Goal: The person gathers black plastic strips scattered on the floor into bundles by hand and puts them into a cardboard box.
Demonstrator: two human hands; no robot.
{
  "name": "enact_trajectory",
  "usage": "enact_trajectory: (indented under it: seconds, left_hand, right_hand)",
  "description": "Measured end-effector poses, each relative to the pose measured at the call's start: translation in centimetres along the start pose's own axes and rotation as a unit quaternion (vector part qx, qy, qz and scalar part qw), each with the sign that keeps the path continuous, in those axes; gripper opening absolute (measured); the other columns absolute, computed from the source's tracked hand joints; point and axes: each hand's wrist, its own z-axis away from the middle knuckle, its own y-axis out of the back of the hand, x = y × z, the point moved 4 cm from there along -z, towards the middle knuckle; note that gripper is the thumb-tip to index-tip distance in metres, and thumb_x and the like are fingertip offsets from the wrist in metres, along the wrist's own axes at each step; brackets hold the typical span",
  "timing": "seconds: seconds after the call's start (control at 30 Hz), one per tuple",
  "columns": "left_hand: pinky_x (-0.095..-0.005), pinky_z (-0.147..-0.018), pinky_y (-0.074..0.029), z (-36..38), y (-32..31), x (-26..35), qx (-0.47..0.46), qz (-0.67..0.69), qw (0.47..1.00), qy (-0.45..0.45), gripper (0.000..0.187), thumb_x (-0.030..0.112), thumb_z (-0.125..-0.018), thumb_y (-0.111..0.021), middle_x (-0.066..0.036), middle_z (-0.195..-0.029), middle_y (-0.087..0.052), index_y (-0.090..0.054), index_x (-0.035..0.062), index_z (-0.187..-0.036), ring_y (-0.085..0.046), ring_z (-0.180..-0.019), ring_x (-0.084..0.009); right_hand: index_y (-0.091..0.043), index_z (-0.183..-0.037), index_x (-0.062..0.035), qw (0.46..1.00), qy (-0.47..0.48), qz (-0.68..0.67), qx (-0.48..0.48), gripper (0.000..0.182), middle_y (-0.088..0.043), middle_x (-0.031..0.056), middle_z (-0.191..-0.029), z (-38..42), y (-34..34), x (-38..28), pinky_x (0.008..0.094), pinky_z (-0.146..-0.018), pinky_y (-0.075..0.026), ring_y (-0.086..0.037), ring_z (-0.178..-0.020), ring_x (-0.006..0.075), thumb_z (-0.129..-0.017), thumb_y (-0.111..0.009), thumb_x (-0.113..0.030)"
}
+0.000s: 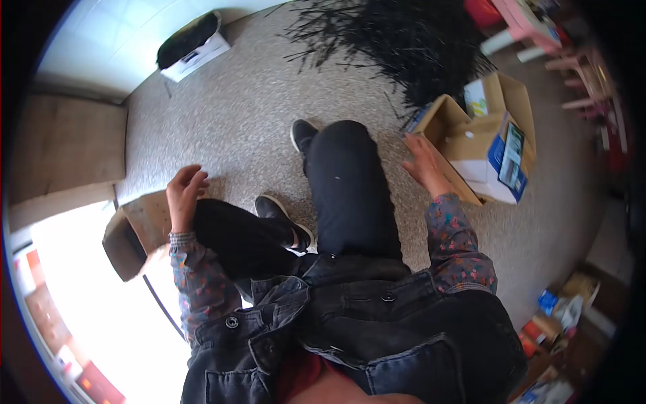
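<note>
My right hand is held out with its fingers stretched, right at the near-left edge of an open cardboard box. Blue and white print covers part of that box, and its flaps stand up. Over by my left knee hovers my left hand, fingers loosely bent and apart, with nothing visible in them. A brown box-like block lies below and beside it. Beyond the cardboard box spreads a big heap of thin black strips on the floor.
A small white box filled with black material stands against the wall. Wooden furniture is at left. Pink stools stand at upper right, and boxes with assorted packages at lower right. My shoes rest on the speckled floor.
</note>
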Motion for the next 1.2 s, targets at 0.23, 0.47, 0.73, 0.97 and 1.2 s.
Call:
enact_trajectory:
  seconds: [0.23,0.47,0.73,0.97,1.2]
  left_hand:
    - [-0.0229,-0.062,-0.048,-2.3,-3.3,0.0,-0.066,0.018,0.997,-0.021,0.028,0.015,-0.083,-0.062,-0.007,-0.089,-0.065,-0.058,0.0007,-0.106,-0.062,-0.077,-0.0121]
    - [-0.0324,-0.073,-0.049,-4.4,-5.7,1.6,-0.181,-0.210,0.956,-0.099,0.035,0.011,-0.075,-0.067,-0.013,-0.088,-0.064,-0.057,0.0023,-0.107,-0.062,-0.081,-0.0255]
    - [-0.0369,-0.075,-0.047,-9.3,-5.4,0.7,-0.249,-0.230,0.941,-0.019,0.036,0.016,-0.076,-0.065,-0.015,-0.096,-0.061,-0.055,0.0040,-0.109,-0.059,-0.089,-0.0318]
    - [-0.0362,-0.079,-0.047,-12.7,-4.5,-0.8,-0.234,-0.225,0.945,0.038,0.038,0.016,-0.076,-0.065,-0.016,-0.099,-0.061,-0.054,0.0015,-0.109,-0.059,-0.092,-0.0314]
    - [-0.0385,-0.075,-0.047,-13.1,-4.2,-2.4,-0.209,-0.230,0.947,0.080,0.037,0.020,-0.077,-0.065,-0.015,-0.094,-0.061,-0.054,0.0048,-0.109,-0.059,-0.087,-0.0331]
  right_hand:
    - [-0.027,-0.137,-0.0163,0.985,0.089,0.052,-0.139,0.077,-0.034,0.0194,-0.132,-11.1,-8.1,-2.5,0.0454,-0.085,-0.044,-0.047,-0.101,0.0423,-0.070,-0.061,-0.002]
    - [-0.024,-0.140,-0.0226,0.951,0.084,0.256,-0.154,0.077,-0.027,0.0196,-0.137,-26.2,-17.7,-1.2,0.0429,-0.074,-0.049,-0.050,-0.097,0.0398,-0.074,-0.050,0.008]
    - [-0.018,-0.142,-0.0218,0.937,0.131,0.320,-0.052,0.079,-0.022,0.0213,-0.140,-34.9,-24.7,3.0,0.0397,-0.063,-0.052,-0.052,-0.093,0.0393,-0.076,-0.048,0.011]
    - [-0.016,-0.143,-0.0232,0.948,0.085,0.297,-0.080,0.084,-0.015,0.0233,-0.143,-46.8,-23.8,-1.0,0.0435,-0.066,-0.050,-0.053,-0.092,0.0408,-0.074,-0.053,0.008]
    - [-0.033,-0.136,-0.0173,0.949,-0.001,0.268,-0.166,0.072,-0.033,0.0302,-0.130,-53.4,-24.2,0.0,0.0465,-0.067,-0.050,-0.057,-0.085,0.0426,-0.071,-0.057,0.002]
